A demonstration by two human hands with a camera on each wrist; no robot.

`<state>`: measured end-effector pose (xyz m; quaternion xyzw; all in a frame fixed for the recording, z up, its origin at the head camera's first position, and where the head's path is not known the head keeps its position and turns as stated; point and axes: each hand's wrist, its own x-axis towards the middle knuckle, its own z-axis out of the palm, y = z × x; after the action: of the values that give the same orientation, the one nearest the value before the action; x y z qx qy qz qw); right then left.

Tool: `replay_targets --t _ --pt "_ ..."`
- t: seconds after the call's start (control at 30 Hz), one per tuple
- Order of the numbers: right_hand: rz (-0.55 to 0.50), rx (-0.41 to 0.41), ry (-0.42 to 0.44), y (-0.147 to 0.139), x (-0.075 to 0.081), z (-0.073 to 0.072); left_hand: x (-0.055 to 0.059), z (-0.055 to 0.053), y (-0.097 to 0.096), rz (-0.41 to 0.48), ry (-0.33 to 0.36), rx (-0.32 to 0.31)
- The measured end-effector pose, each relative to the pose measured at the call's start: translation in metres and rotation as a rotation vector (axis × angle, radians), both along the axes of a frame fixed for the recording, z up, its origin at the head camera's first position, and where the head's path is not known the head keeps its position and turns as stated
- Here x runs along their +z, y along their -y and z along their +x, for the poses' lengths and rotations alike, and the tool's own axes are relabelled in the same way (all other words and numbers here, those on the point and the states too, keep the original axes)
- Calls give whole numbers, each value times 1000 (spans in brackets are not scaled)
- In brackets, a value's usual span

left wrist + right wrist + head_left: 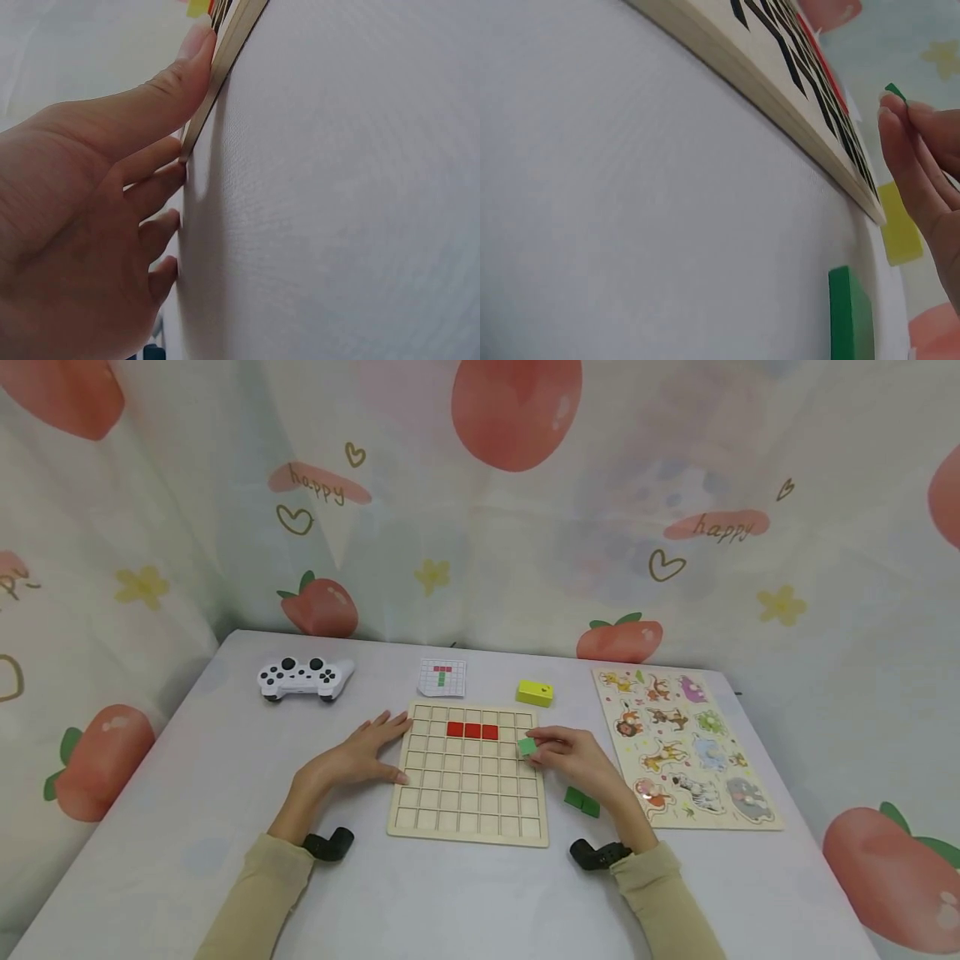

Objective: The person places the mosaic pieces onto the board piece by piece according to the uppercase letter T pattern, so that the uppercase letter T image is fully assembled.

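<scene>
A wooden grid board (pixel 470 827) lies flat on the white table, with several red square tiles (pixel 472 730) in a row in its second row from the top. My right hand (pixel 573 762) pinches a green square tile (pixel 527 747) between thumb and fingertips, over the board's right edge. In the right wrist view the tile (pixel 895 91) shows edge-on at the fingertips. My left hand (pixel 360 756) is spread at the board's left edge, thumb on the rim. From the left wrist, the thumb (pixel 191 56) presses along the board's side (pixel 225 64).
Two green tiles (pixel 582 802) lie right of the board. Behind it are a pattern card (pixel 442 678) with a red and green T and a yellow block (pixel 534 693). A white game controller (pixel 303 678) sits back left, an animal puzzle board (pixel 686 752) at right.
</scene>
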<state>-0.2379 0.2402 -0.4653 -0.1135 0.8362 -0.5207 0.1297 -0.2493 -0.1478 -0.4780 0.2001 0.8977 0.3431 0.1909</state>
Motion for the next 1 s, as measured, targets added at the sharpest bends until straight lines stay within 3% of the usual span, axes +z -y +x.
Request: replay_targets --t 0.17,0.57,1.0 --pt "-20 11 17 14 0 -7 -1 0 0 -5 -2 1" --pt "209 34 -94 48 5 -17 0 -1 -1 -14 -6 -6" --pt "257 90 -109 72 10 -28 0 -2 0 -17 -5 -3"
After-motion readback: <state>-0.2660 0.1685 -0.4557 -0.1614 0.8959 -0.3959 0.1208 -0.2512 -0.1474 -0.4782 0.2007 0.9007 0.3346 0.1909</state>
